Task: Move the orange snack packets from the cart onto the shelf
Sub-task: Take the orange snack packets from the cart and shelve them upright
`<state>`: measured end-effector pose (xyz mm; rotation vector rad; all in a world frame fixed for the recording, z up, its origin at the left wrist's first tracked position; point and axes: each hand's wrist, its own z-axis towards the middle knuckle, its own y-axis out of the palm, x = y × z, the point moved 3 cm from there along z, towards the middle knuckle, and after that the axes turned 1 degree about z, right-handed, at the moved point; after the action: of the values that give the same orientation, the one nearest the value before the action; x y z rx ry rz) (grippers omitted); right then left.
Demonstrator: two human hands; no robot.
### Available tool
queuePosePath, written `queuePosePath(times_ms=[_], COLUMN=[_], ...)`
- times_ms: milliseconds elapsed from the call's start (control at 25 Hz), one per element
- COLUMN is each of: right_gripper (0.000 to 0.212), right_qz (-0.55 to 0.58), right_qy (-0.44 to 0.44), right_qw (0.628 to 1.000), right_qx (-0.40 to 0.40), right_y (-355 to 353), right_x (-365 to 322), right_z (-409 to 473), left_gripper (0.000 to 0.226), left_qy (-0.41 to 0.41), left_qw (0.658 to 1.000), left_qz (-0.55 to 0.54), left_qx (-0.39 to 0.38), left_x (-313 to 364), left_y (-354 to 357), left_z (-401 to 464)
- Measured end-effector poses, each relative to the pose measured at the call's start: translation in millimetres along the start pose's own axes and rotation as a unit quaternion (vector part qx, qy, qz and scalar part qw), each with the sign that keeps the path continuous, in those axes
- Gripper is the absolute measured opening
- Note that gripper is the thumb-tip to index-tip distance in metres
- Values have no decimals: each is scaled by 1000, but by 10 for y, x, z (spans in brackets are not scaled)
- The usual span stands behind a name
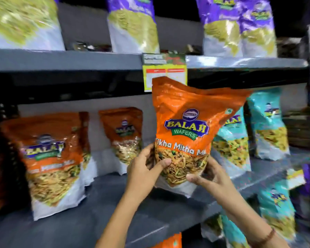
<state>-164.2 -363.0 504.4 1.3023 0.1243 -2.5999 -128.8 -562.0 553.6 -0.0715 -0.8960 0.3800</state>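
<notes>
An orange snack packet (188, 129) stands upright at the front of the grey middle shelf (104, 208), held from both sides. My left hand (143, 170) grips its lower left edge, thumb across the front. My right hand (209, 178) grips its lower right corner. Its base is at or just above the shelf board. Further orange packets stand on the same shelf: a large one (52, 161) at the left and another (123, 133) further back. The cart is out of view.
Teal snack packets (268, 126) stand right of the held packet, and more (276, 208) hang lower right. Purple packets (132, 24) fill the upper shelf, whose edge carries a yellow price tag (165, 72). Bare shelf board lies between the orange packets.
</notes>
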Motion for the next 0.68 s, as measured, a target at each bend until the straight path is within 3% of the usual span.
queuePosePath(times_ms=[200, 520, 680], right_gripper=[60, 59, 50], right_qz=[-3, -15, -29], right_qy=[30, 122, 155], right_qw=[994, 966, 955], right_qx=[-101, -226, -251], right_y=[519, 901, 958], right_x=[422, 843, 879], right_z=[647, 1292, 1348], left_gripper=[38, 36, 58], left_qy=[-51, -111, -130], left_qw=[995, 973, 958], left_qz=[71, 135, 187], left_qx=[53, 154, 176], left_x=[-432, -907, -974], left_y=[-544, -786, -806], left_z=[237, 367, 348])
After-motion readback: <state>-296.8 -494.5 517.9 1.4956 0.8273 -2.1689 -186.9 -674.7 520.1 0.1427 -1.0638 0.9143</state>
